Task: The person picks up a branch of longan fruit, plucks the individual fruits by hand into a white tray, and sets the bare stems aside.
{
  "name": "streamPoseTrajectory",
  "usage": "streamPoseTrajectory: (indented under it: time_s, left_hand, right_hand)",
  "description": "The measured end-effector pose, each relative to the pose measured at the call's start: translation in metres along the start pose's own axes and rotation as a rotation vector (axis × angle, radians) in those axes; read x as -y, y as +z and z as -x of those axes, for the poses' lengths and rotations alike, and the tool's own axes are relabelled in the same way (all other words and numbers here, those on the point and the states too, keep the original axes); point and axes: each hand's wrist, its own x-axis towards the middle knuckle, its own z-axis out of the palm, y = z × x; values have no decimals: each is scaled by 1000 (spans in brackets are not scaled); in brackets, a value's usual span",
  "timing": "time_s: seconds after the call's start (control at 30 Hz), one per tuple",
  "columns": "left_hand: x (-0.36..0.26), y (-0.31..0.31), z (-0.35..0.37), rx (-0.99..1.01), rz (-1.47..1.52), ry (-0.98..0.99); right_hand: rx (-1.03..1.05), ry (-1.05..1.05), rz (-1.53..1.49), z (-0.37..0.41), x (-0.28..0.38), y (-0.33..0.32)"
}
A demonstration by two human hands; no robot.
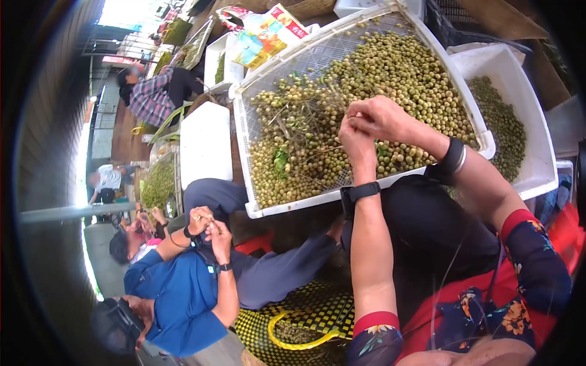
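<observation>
My left hand point(356, 141), with a black watch on its wrist, is raised over a white mesh tray point(247, 161) of small round yellow-green fruits point(421, 67). Its fingers are pinched together, touching those of my right hand point(383, 118). The right hand, with a black band on its wrist, is also closed at the fingertips. Whatever lies between the fingers is too small or hidden to make out. Below and left of the hands, thin twigs point(305, 113) and a green leaf point(281, 161) lie among the fruits.
A white bin point(540, 143) of smaller green fruits stands right of the tray. At left, a person in a blue shirt point(177, 293) has both hands raised near the tray's side. A yellow-black woven basket point(262, 329) is below. A white box point(206, 143) and more people are further left.
</observation>
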Motion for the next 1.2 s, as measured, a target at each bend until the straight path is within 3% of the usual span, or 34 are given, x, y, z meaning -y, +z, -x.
streamPoseTrajectory:
  time_s: [0.1, 0.13, 0.2, 0.27, 0.3, 0.37, 0.5, 0.53, 0.6, 0.67, 0.77, 0.83, 1.07, 1.2]
  left_hand:
    - [-2, -4, 1, 44, -879, 21]
    - [-7, 2, 10, 43, -879, 23]
    - [-17, 15, 35, -236, -1564, 686]
    - [-27, 19, 41, -270, -1669, 676]
    - [-26, 19, 43, -229, -1678, 510]
    - [-27, 16, 43, -166, -1666, 278]
    - [-32, -23, 29, 7, -1501, 226]
    - [-51, -26, 34, 18, -1319, 250]
    - [-69, -40, 29, -2, -910, 69]
    - [-74, -56, 22, -15, -565, -71]
    - [-80, -65, 18, 54, -244, -138]
    - [-85, -60, 18, 67, -198, -190]
    - [-67, -44, 6, 212, -74, -213]
    - [-56, -29, -1, 151, -123, -205]
  right_hand:
    - [-202, 78, -251, 0, -3, 0]
    - [-242, 168, -299, -1, -2, -4]
    - [-264, 209, -243, -1, 2, -11]
    - [-334, 174, -254, -2, 5, -7]
    - [-333, 176, -255, 0, 9, -6]
    - [-327, 174, -270, 0, 17, -6]
    - [-247, 81, -308, 7, 18, -7]
    - [-253, 87, -297, 11, 13, -11]
    - [-176, 227, -413, 19, -4, -19]
    - [-199, 238, -515, 25, -18, -22]
    - [-150, 225, -682, 30, -32, -26]
    - [-84, 124, -768, 25, -34, -28]
    - [174, 132, -952, 15, -12, -8]
    - [-10, -22, -709, 9, -28, 12]
